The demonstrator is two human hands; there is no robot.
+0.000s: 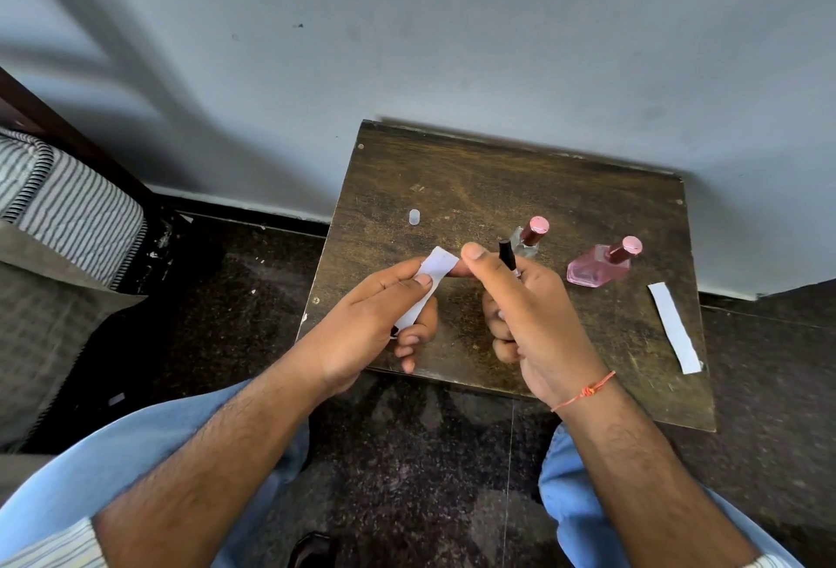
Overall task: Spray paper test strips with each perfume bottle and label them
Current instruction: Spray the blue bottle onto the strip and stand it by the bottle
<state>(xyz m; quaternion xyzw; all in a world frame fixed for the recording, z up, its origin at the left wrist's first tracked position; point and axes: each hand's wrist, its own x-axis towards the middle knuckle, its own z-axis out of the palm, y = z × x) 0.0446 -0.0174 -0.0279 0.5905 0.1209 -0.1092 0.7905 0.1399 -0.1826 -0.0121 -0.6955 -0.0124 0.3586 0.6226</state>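
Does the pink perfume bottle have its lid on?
Yes, the lid is on. The pink perfume bottle on the table has its round pink cap sitting on top of the neck.

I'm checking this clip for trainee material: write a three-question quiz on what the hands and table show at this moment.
1. True or false: the left hand holds a paper strip.
2. What does the right hand grip? A) a pink-capped bottle B) a dark slim bottle C) nothing
3. Fill in: the second paper strip lies near the table's ____ edge.

Key
1. True; thumb and fingers pinch it.
2. B; both pink-capped bottles, one clear and one pink, stand on the table.
3. Right.
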